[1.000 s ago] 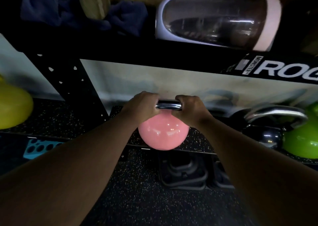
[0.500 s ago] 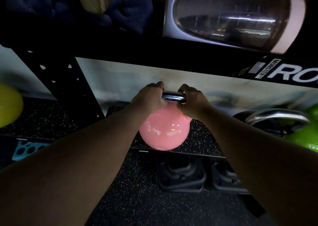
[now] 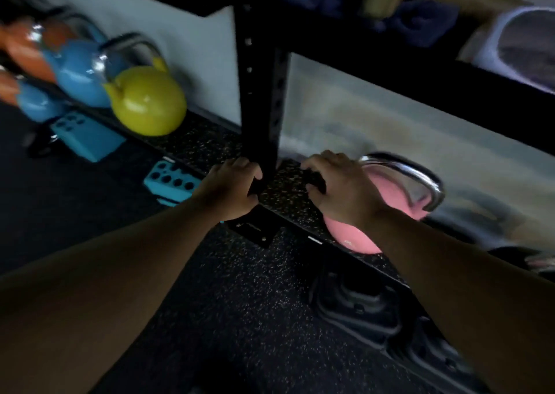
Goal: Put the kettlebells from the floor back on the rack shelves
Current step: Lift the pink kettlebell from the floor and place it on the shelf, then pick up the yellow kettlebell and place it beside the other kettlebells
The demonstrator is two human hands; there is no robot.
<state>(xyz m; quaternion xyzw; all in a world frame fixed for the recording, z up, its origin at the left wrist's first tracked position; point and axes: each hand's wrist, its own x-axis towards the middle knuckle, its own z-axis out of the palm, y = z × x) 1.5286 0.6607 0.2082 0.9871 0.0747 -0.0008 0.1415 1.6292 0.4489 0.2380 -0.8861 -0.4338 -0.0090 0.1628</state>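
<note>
The pink kettlebell with a steel handle rests on the low speckled rack shelf, right of the black upright post. My right hand hovers just left of it, fingers curled and holding nothing. My left hand is loosely curled at the foot of the post, also with nothing in it. A yellow kettlebell sits on the shelf left of the post, with blue kettlebells and orange kettlebells beyond it.
Teal perforated blocks lie on the dark rubber floor by the shelf edge. Black stacked weights sit under the shelf at right. The upper shelf beam carries a clear bottle and blue cloth.
Both hands have let go of the pink kettlebell's handle, leaving it on the shelf. They drew back left, and my view swung left, bringing yellow, blue and orange kettlebells into sight.
</note>
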